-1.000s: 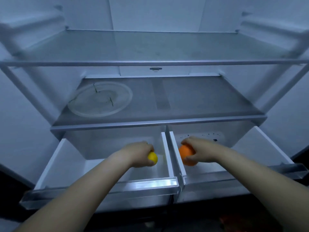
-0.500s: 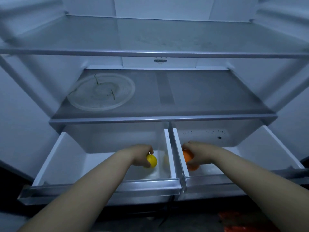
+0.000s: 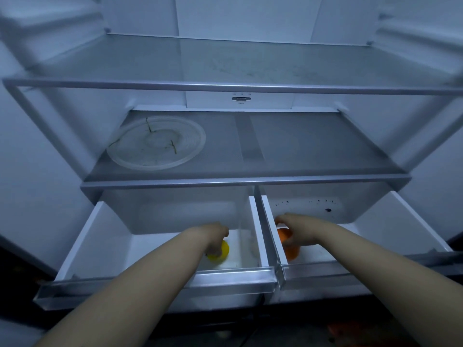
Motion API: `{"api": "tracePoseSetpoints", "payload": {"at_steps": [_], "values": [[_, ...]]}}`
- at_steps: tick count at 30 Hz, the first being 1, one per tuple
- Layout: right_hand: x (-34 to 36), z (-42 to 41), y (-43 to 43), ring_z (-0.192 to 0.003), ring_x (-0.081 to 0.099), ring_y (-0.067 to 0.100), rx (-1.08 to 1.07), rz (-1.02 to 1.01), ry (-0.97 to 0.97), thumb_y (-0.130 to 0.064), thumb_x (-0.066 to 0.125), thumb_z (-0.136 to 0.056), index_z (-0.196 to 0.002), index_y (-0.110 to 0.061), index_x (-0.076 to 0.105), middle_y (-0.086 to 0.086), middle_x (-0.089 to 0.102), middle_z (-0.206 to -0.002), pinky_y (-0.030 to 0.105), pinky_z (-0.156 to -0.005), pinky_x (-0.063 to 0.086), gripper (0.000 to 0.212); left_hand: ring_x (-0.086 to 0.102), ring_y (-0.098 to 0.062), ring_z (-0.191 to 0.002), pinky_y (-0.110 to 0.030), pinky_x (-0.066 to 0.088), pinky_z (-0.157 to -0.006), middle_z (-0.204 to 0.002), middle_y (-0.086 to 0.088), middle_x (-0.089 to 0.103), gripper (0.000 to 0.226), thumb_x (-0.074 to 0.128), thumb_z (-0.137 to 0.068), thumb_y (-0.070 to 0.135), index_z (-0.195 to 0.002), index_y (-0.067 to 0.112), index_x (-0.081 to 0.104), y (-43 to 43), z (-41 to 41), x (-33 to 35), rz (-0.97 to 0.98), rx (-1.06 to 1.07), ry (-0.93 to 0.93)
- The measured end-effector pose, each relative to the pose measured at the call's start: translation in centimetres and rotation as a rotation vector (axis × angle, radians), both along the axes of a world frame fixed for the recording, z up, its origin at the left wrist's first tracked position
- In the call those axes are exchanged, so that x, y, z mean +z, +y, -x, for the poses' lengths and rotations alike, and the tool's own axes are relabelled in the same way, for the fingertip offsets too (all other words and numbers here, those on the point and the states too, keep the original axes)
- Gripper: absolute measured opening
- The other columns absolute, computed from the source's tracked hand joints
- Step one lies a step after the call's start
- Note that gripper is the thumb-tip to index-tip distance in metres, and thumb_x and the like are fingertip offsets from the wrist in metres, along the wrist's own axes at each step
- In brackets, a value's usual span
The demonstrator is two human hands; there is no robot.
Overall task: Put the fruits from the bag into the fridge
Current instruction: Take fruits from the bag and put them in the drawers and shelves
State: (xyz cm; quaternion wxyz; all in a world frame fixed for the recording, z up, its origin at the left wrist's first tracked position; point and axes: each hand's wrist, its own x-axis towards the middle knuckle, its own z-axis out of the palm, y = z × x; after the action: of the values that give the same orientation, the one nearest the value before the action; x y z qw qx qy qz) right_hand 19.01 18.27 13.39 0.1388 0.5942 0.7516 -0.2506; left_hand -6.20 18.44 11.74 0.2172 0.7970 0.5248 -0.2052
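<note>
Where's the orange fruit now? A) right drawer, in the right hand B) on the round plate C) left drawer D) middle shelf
A: the orange fruit is down in the right drawer, gripped by the right hand; the left hand holds the yellow fruit in the left drawer.

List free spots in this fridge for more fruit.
Free: whole upper shelf; middle shelf right of the clear plate; left drawer left of the yellow fruit; right drawer right of the orange. Crowded: where the drawers meet; left hand and right hand grip the fruits there.
</note>
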Motion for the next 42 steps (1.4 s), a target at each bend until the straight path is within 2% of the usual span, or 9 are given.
{"api": "tracePoseSetpoints", "payload": {"at_steps": [7, 14, 17, 21, 27, 30, 33, 38, 42], "values": [[4.0, 1.1, -1.6, -0.122, 0.048, 0.015, -0.025, -0.234, 0.129, -0.04, 0.056, -0.09, -0.132, -0.032, 0.043, -0.006, 0.043, -0.141, 0.03, -0.096, 0.042, 0.045, 0.046, -0.023, -0.124, -0.032, 0.037, -0.1, -0.143, -0.002, 0.039, 0.052, 0.055, -0.091, 0.035, -0.139, 0.023, 0.039, -0.9, 0.3, 3.2, -0.091, 0.107, -0.239], [8.4, 2.3, -6.9, -0.122, 0.044, 0.008, -0.07, -0.537, 0.333, -0.039, 0.049, -0.094, -0.132, -0.029, 0.044, -0.012, 0.046, -0.134, 0.02, -0.093, 0.034, 0.039, 0.046, -0.018, -0.121, -0.033, 0.038, -0.094, -0.134, 0.004, 0.046, 0.043, 0.043, -0.095, 0.04, -0.134, 0.022, 0.043, -5.7, 0.3, 9.5, -0.656, 0.153, -0.415], [6.9, 2.8, -8.7, -0.125, 0.042, 0.009, -0.029, -0.624, 0.383, -0.043, 0.046, -0.094, -0.131, -0.028, 0.044, -0.012, 0.046, -0.133, 0.022, -0.094, 0.035, 0.04, 0.056, -0.021, -0.108, -0.034, 0.044, -0.087, -0.121, 0.001, 0.057, 0.047, 0.034, -0.092, 0.046, -0.124, 0.017, 0.053, -8.7, -0.2, 9.5, -0.856, 0.167, -0.429], [5.3, 2.9, -9.7, -0.126, 0.039, 0.01, -0.05, -0.618, 0.411, -0.044, 0.042, -0.095, -0.134, -0.028, 0.042, -0.01, 0.045, -0.136, 0.024, -0.096, 0.033, 0.041, 0.06, -0.023, -0.101, -0.034, 0.047, -0.082, -0.115, 0.0, 0.063, 0.057, 0.024, -0.09, 0.051, -0.119, 0.017, 0.058, -11.7, -0.7, 6.6, -0.781, 0.272, -0.372], [4.9, 2.8, -9.8, -0.118, 0.046, 0.013, 0.031, -0.634, 0.367, -0.042, 0.043, -0.095, -0.126, -0.025, 0.051, -0.007, 0.052, -0.128, 0.027, -0.089, 0.037, 0.036, 0.06, -0.024, -0.075, -0.037, 0.045, -0.069, -0.079, 0.003, 0.064, 0.04, 0.032, -0.093, 0.041, -0.088, 0.02, 0.067, -14.7, -0.9, 4.4, -0.873, 0.318, -0.252], [4.9, 2.6, -9.8, -0.11, 0.051, 0.013, 0.066, -0.655, 0.382, -0.04, 0.042, -0.095, -0.117, -0.024, 0.057, -0.007, 0.059, -0.117, 0.028, -0.083, 0.041, 0.031, 0.06, -0.023, -0.086, -0.037, 0.038, -0.085, -0.09, 0.003, 0.065, 0.039, 0.031, -0.094, 0.038, -0.101, 0.021, 0.066, -16.4, -1.5, 4.4, -0.905, 0.405, -0.252], [5.0, 2.6, -10.3, -0.104, 0.055, 0.016, 0.081, -0.656, 0.399, -0.036, 0.042, -0.095, -0.111, -0.022, 0.06, -0.004, 0.062, -0.11, 0.032, -0.08, 0.044, 0.028, 0.055, -0.027, -0.115, -0.042, 0.029, -0.104, -0.12, -0.002, 0.062, 0.047, 0.032, -0.092, 0.041, -0.126, 0.019, 0.057, -18.6, -2.2, 3.9, -0.865, 0.478, -0.193], [4.3, 4.0, -13.5, -0.081, 0.059, 0.032, 0.13, -0.756, 0.239, -0.027, 0.032, -0.093, -0.082, -0.013, 0.062, 0.006, 0.06, -0.089, 0.039, -0.067, 0.044, 0.035, 0.038, -0.026, -0.135, -0.05, 0.039, -0.1, -0.148, -0.006, 0.039, 0.062, 0.025, -0.089, 0.051, -0.139, 0.02, 0.044, -23.3, -2.6, 4.1, -0.73, 0.569, -0.085], [4.5, 6.2, -16.8, -0.106, 0.055, 0.037, 0.11, -0.715, 0.318, -0.025, 0.055, -0.088, -0.116, -0.002, 0.057, 0.017, 0.061, -0.111, 0.045, -0.093, 0.038, 0.036, 0.004, -0.018, -0.146, -0.041, 0.01, -0.114, -0.159, 0.001, 0.008, 0.061, 0.022, -0.096, 0.054, -0.15, 0.024, 0.016, -29.0, -0.8, 4.6, -0.728, 0.709, -0.034]]}}
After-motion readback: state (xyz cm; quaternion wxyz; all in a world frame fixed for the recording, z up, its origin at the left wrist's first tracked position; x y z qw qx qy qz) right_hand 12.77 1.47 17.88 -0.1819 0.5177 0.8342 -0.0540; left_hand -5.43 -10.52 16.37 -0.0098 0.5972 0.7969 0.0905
